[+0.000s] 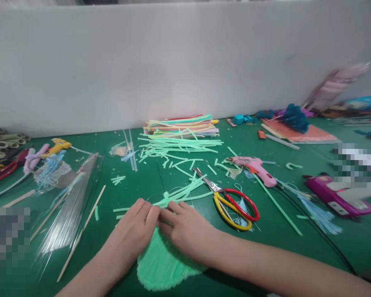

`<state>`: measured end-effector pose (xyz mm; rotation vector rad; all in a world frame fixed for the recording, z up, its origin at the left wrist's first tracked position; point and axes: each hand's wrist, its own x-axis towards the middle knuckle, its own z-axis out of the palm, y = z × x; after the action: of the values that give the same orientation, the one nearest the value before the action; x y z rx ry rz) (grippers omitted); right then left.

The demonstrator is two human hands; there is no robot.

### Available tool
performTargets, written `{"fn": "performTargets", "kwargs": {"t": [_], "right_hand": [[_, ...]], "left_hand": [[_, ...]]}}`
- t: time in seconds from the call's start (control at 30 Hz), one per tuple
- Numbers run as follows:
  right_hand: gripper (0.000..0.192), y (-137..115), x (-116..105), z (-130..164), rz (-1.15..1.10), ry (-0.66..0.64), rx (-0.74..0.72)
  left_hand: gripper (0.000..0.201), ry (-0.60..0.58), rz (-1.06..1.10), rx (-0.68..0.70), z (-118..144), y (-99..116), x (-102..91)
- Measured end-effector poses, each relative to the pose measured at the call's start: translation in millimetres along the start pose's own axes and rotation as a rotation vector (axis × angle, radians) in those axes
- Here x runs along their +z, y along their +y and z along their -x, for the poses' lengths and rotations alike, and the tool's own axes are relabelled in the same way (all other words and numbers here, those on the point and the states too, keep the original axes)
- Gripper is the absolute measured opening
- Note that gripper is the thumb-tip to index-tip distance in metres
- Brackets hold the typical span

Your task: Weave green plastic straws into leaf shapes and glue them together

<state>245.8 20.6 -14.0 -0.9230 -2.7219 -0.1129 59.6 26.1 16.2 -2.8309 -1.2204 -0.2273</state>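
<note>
Both hands rest on a light green fringed tassel [160, 266] lying on the green table. My left hand [135, 231] pinches its top with thumb and fingers. My right hand [185, 231] presses on the same spot from the right, fingertips meeting the left hand's. Thin green strips [185, 190] fan out from the tassel's top toward the scissors [231, 202], which have red and yellow handles and lie just right of my right hand.
A pink glue gun [256, 168] lies beyond the scissors. A stack of coloured strips [182, 126] and cut green pieces sit at the centre back. A clear plastic sleeve [68, 206] and wooden sticks lie on the left, a yellow glue gun [57, 146] further left.
</note>
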Motion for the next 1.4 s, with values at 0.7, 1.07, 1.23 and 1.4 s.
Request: {"fn": "performTargets", "kwargs": {"t": [0.7, 1.07, 1.23, 1.4], "right_hand": [[0.026, 30.8, -35.8, 42.3, -0.352, -0.147, 0.711], [0.033, 54.0, -25.3, 28.8, -1.433, 0.130, 0.931], [0.037, 54.6, -23.4, 25.0, -1.615, 0.300, 0.914], [0.039, 47.5, -26.4, 24.8, -1.590, 0.380, 0.935]], "left_hand": [[0.042, 0.091, 0.410, -0.636, 51.1, 17.1, 26.7], [0.069, 0.654, 1.403, -1.251, 24.7, 23.3, 12.6], [0.069, 0.704, 1.538, -1.225, 10.3, 28.8, -0.5], [0.060, 0.824, 1.524, -1.226, 4.9, 26.3, 3.1]]}}
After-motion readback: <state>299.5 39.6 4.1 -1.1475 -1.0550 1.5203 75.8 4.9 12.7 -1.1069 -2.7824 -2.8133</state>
